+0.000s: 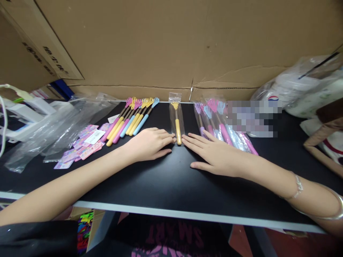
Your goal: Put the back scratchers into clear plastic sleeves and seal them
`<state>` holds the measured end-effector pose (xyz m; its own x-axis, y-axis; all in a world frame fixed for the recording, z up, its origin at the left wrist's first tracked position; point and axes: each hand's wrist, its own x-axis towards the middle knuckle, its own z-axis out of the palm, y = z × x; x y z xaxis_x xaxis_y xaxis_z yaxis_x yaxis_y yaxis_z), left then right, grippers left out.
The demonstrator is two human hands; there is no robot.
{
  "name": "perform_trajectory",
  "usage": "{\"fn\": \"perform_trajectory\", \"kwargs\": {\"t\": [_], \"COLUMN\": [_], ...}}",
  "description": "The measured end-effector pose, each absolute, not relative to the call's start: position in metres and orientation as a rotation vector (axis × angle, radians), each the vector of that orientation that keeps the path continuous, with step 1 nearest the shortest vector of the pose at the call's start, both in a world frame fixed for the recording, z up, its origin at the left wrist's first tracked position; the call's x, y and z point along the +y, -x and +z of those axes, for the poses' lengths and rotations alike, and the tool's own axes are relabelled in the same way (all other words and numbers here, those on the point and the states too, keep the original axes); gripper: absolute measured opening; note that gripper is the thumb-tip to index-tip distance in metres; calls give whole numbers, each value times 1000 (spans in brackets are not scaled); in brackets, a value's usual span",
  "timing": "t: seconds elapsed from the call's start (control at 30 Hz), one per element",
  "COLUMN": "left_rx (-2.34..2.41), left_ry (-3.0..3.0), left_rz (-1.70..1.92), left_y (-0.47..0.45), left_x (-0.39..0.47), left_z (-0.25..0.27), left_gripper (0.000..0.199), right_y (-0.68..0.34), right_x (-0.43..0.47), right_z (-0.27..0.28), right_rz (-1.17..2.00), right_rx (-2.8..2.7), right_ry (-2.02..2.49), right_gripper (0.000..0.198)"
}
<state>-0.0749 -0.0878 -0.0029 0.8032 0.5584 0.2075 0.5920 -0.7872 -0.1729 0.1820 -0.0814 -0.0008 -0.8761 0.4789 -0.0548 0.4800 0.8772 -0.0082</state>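
Note:
A yellow back scratcher (177, 127) lies in a clear plastic sleeve (175, 97) at the middle of the black table, claw end pointing away from me. My left hand (151, 144) rests flat to its left, fingertips at the sleeve's edge. From the right, my right hand (214, 153) lies flat with fingers stretched out, its fingertips close beside the handle. Neither hand grips anything. Several unwrapped back scratchers (134, 119) in pink, yellow and blue lie beyond my left hand. Bagged ones (224, 130) in purple, pink and blue lie beyond my right hand, which partly covers them.
Printed cards (89, 142) and empty plastic sleeves (64, 128) spread over the left side, near a white plastic rack (32, 114). Cardboard (166, 46) walls the back. Bagged cups (289, 89) stand at the right. Below the table edge (187, 213) is a box of colourful items (85, 230).

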Motion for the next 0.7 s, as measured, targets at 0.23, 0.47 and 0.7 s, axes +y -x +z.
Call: {"fn": "perform_trajectory", "kwargs": {"t": [0.23,0.47,0.7], "left_rx": [-896,-921,-929], "left_ry": [2747,2746,2730], "left_rz": [-211,-200,-187], "left_y": [75,75,74], "left_x": [-87,-86,-87], "left_z": [-5,-5,-5], "left_gripper": [29,28,26], "right_y": [-182,-177,-170], "right_x": [-84,-84,-85], "right_z": [-3,-3,-5], "right_rz": [107,196,236], "right_rx": [3052,3064,3125], "right_ry": [-767,-777,-847], "right_gripper": [71,70,62]}}
